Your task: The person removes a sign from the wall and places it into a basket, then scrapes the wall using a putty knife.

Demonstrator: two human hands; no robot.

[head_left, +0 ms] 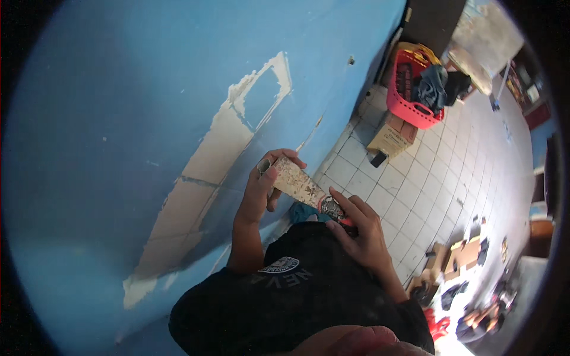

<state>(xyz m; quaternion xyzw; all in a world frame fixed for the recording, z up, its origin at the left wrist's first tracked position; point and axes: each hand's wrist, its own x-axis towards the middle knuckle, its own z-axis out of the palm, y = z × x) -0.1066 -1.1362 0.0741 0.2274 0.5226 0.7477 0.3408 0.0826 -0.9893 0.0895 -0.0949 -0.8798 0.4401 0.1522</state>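
Scraper (298, 183) handle (hidden in right hand (360, 232))

White tiled floor (427, 190) bears pink basket (409, 95), cardboard box (389, 139)

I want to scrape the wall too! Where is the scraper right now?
In the head view's middle, the scraper is held between both hands: left hand on the blade, right hand on the handle, beside the blue wall.

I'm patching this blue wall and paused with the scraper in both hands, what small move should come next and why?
Probably wipe the blade clean. The putty scraper is speckled with dried filler, the left hand already pinches its blade tip, and the right hand grips the red handle. The pale filler patch on the blue wall looks already spread.
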